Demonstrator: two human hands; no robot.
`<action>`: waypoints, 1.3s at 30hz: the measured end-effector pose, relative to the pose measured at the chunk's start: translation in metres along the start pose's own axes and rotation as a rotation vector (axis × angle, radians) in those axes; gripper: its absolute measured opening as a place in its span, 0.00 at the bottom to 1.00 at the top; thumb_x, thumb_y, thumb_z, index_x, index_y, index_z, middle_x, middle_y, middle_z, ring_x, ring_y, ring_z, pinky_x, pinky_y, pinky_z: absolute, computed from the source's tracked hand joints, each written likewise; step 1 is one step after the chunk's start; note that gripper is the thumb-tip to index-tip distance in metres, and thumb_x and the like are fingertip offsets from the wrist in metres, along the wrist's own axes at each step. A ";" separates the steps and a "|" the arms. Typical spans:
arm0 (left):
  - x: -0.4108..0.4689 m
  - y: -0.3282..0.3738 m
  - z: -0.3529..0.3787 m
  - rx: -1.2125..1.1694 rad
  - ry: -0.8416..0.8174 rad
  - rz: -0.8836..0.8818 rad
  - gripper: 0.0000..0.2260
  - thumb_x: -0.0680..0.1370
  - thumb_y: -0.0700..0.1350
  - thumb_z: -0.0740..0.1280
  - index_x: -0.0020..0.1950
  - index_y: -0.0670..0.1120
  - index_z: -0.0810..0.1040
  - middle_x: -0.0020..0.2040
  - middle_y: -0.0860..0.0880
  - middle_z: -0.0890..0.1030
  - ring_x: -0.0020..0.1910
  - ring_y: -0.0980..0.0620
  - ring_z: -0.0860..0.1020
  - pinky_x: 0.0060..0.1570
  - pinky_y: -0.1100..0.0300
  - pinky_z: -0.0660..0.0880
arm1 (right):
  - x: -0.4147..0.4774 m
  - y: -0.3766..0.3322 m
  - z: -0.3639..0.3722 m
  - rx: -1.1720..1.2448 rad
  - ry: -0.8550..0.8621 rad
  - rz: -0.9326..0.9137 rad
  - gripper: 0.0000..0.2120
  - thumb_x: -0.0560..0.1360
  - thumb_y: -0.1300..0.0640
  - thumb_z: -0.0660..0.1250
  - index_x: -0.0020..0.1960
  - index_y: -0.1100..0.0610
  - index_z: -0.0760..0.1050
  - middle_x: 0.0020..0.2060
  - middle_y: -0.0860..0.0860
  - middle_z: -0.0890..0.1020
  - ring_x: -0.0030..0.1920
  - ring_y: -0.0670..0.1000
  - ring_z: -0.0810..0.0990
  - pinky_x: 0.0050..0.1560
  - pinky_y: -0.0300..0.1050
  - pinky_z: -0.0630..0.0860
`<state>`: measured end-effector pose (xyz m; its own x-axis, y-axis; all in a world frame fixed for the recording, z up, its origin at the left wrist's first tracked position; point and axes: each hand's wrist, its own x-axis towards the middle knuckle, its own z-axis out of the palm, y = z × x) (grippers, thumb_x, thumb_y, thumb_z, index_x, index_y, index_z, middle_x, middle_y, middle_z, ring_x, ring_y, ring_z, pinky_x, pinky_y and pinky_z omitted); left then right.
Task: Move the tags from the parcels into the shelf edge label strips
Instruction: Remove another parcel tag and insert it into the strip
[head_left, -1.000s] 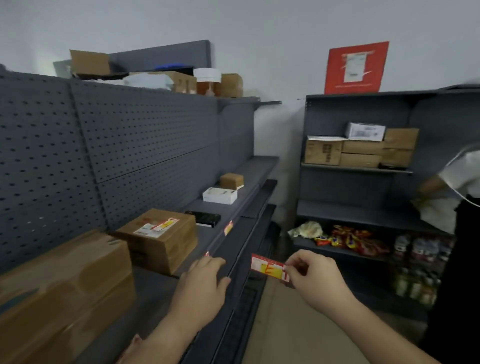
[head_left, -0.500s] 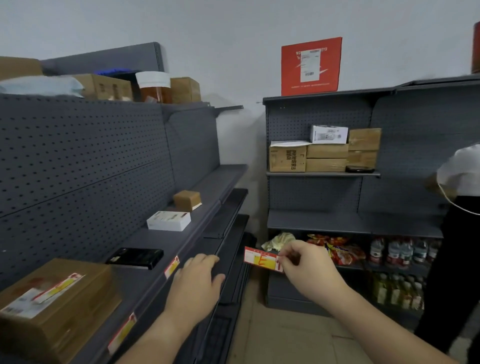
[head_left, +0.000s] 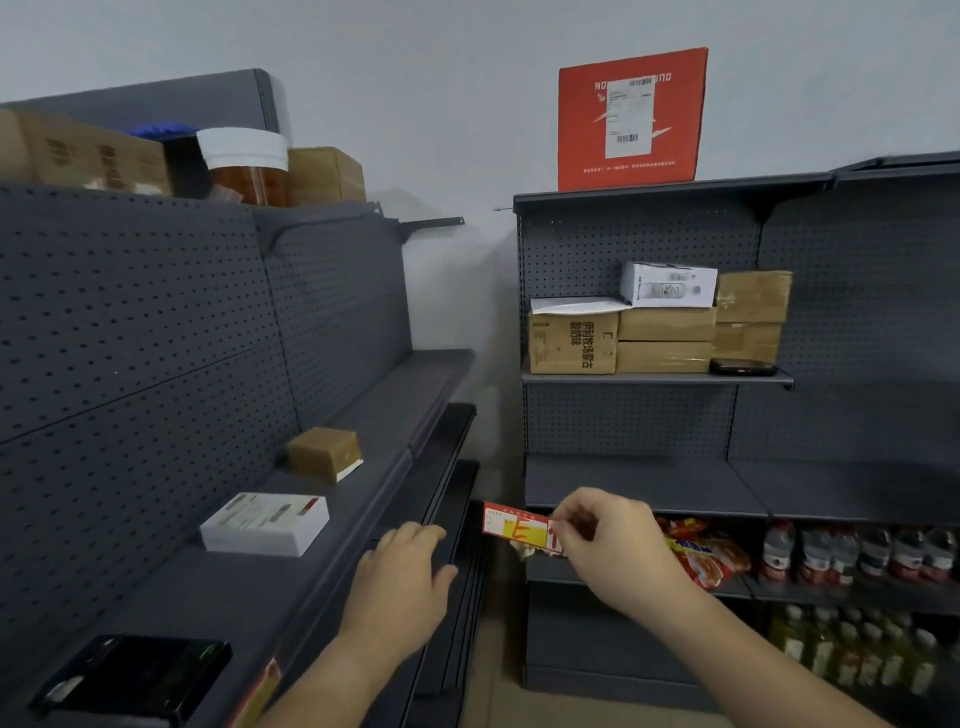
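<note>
Beside matte shelf edge (head_left: 431, 499), right hand (head_left: 608, 551) pinching flat paper tag (head_left: 519, 529)

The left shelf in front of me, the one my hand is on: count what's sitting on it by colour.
Brown box: 1
White box: 1
Black box: 1
Total: 3
</note>
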<state>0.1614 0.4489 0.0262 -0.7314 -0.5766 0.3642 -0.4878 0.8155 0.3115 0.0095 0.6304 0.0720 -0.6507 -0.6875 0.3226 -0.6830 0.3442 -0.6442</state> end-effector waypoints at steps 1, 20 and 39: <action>0.019 -0.008 0.005 -0.004 -0.004 0.008 0.19 0.79 0.55 0.64 0.69 0.55 0.70 0.63 0.59 0.73 0.63 0.58 0.70 0.63 0.57 0.69 | 0.018 0.002 0.006 -0.001 0.003 0.006 0.04 0.77 0.54 0.69 0.48 0.44 0.79 0.42 0.40 0.81 0.43 0.40 0.80 0.41 0.33 0.78; 0.260 -0.099 0.100 0.061 -0.016 -0.087 0.18 0.79 0.54 0.63 0.68 0.55 0.70 0.62 0.57 0.73 0.62 0.56 0.69 0.60 0.58 0.67 | 0.309 0.070 0.112 0.098 -0.115 -0.040 0.06 0.76 0.55 0.69 0.44 0.45 0.80 0.40 0.41 0.82 0.41 0.40 0.80 0.40 0.36 0.79; 0.127 -0.137 0.124 0.336 0.188 -0.954 0.10 0.74 0.50 0.66 0.55 0.54 0.77 0.51 0.53 0.75 0.52 0.49 0.74 0.48 0.56 0.70 | 0.376 -0.003 0.308 0.287 -0.915 -0.681 0.08 0.77 0.59 0.69 0.40 0.49 0.78 0.36 0.43 0.81 0.40 0.36 0.78 0.35 0.28 0.72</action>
<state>0.0759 0.2696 -0.0793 0.1023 -0.9668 0.2342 -0.9560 -0.0305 0.2917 -0.1311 0.1737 -0.0187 0.3805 -0.9173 0.1178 -0.6218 -0.3480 -0.7016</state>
